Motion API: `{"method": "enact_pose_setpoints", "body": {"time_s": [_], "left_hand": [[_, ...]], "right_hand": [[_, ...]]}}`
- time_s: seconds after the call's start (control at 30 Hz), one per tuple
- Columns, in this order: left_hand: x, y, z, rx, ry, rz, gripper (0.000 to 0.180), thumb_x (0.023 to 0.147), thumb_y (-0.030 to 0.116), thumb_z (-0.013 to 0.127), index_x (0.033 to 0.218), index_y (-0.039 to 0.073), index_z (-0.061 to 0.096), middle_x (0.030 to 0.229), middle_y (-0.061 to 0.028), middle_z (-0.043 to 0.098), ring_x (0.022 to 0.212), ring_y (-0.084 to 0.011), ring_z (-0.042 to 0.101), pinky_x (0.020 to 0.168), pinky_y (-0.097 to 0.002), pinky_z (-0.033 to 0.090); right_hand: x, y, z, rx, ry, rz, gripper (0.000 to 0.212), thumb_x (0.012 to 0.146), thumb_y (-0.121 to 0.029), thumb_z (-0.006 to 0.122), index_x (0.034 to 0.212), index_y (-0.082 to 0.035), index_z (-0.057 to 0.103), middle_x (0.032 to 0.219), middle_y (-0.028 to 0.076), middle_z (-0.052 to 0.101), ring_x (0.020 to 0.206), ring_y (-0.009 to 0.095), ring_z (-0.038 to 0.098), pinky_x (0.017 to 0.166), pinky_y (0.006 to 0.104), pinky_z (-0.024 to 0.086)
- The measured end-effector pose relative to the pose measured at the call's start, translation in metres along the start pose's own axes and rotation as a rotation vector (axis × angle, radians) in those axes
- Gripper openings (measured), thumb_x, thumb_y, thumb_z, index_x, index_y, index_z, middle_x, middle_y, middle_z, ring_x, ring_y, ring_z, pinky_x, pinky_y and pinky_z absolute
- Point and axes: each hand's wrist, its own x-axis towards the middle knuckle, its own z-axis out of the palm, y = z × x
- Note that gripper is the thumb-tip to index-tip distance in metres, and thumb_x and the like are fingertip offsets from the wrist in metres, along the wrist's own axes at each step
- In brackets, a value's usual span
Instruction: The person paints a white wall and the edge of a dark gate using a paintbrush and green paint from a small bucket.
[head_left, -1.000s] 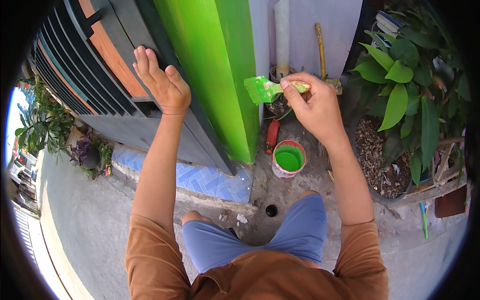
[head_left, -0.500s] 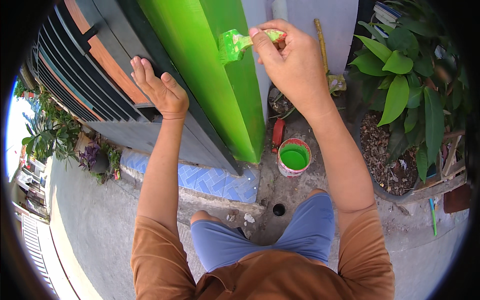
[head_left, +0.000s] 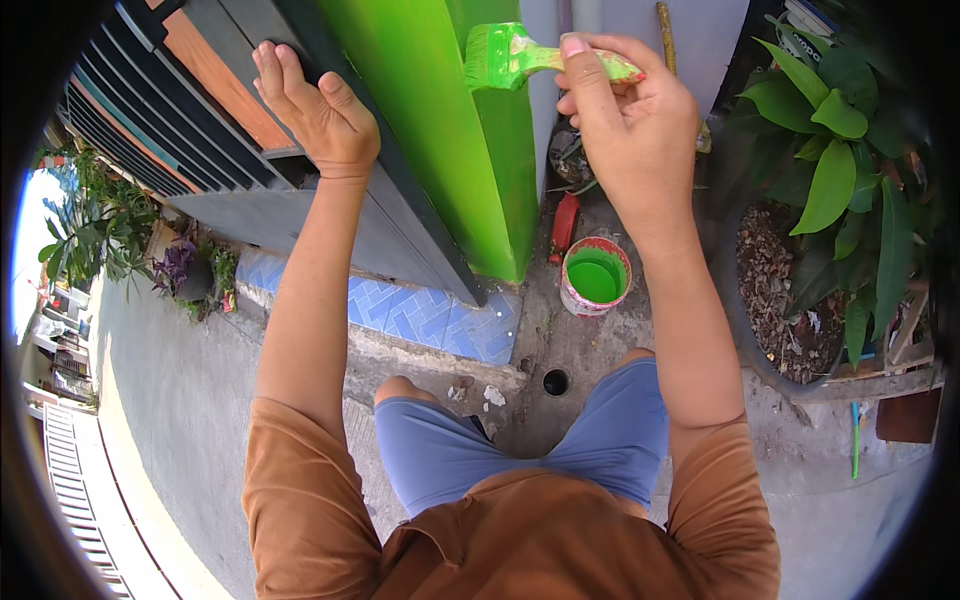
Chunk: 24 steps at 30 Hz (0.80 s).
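Observation:
My right hand (head_left: 640, 130) pinches the handle of a paintbrush (head_left: 500, 56) smeared with green paint. The bristles point left, over the right face of a bright green pillar (head_left: 430, 110); whether they touch it I cannot tell. My left hand (head_left: 318, 110) lies with fingers stretched out against the dark grey frame of a slatted gate (head_left: 225, 75), and it holds nothing. Below my right wrist a small paint bucket (head_left: 596, 277) stands on the ground, its rim streaked red and white, with green paint inside.
Next to the bucket lies a red object (head_left: 564, 226). A blue tiled step (head_left: 430, 318) runs beneath the gate and pillar. At the right stands a large potted plant (head_left: 790, 290) with broad leaves. A round dark hole (head_left: 556, 382) opens in the concrete between my knees.
The brush in my right hand has moved up and to the right. My left hand is still flat on the gate frame, and the whole view has shifted slightly.

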Motion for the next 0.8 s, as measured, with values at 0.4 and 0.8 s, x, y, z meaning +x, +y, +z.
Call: {"method": "enact_pose_setpoints", "body": {"time_s": [0.4, 0.8], "left_hand": [[0.003, 0.004, 0.004, -0.026, 0.044, 0.044, 0.056, 0.111, 0.035, 0.038, 0.147, -0.009, 0.039, 0.155, -0.0292, 0.035, 0.146, -0.0441, 0.033, 0.122, -0.0506, 0.025], [0.003, -0.006, 0.005, 0.096, 0.058, 0.077, 0.057, 0.11, 0.03, 0.036, 0.152, -0.008, 0.038, 0.159, -0.0261, 0.037, 0.149, -0.042, 0.033, 0.124, -0.0515, 0.02]], "right_hand": [[-0.206, 0.162, 0.003, -0.44, -0.798, 0.282, 0.029, 0.101, -0.028, 0.062, 0.116, -0.004, 0.068, 0.109, 0.015, 0.069, 0.093, 0.039, 0.069, 0.079, 0.0485, 0.055], [-0.288, 0.299, 0.059, -0.671, -0.834, 0.172, 0.025, 0.098, -0.023, 0.064, 0.115, -0.005, 0.069, 0.105, 0.016, 0.068, 0.094, 0.036, 0.071, 0.08, 0.0461, 0.059]]}}
